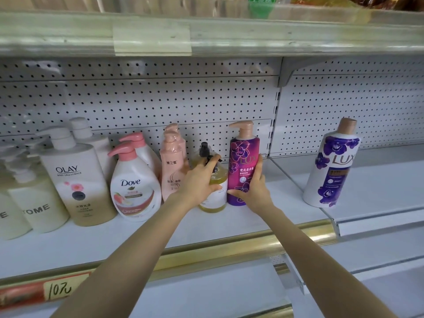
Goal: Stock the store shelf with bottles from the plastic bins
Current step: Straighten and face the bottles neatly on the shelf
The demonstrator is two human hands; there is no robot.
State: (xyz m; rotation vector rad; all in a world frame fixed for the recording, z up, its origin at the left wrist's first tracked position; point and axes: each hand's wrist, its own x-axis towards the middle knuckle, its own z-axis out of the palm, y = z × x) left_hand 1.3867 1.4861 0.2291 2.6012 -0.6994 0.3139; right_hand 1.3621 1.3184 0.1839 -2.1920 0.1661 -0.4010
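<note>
You are in the placing step: your left hand (202, 180) is curled over the shoulder of the yellow pump bottle (216, 199), and your right hand (254, 187) grips the purple Lux bottle (243, 161), which stands upright on the shelf (206, 228) just at the yellow one's 3 o'clock. Both sit at the end of the row, the pink bottle (171, 171) at their 9 o'clock and a white Lux bottle (332, 168) well apart toward 3 o'clock. Next, I judge, you square both labels forward, let go without tipping them, and reach for more stock; the bins are out of view.
</note>
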